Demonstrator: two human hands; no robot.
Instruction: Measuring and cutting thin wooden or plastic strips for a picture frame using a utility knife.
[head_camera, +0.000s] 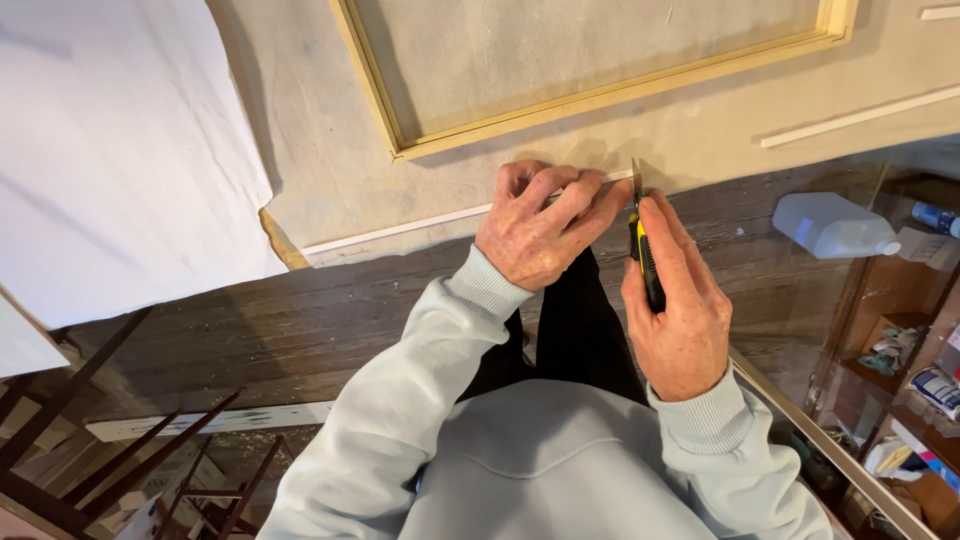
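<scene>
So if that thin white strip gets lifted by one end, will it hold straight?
Probably not: the white strip looks long and very thin, so it would likely droop. It seems light. The left hand pins it beside the knife, suggesting it slides easily.

A single head-worn camera looked steeply down, close over both hands, toward the canvas (330, 150) and wooden floor (300, 320).

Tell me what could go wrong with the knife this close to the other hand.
The utility knife blade sits right beside the left hand fingertips pinning the canvas edge; a slip could cut them. The right hand grips near the blade end, so it may slide forward.
</scene>
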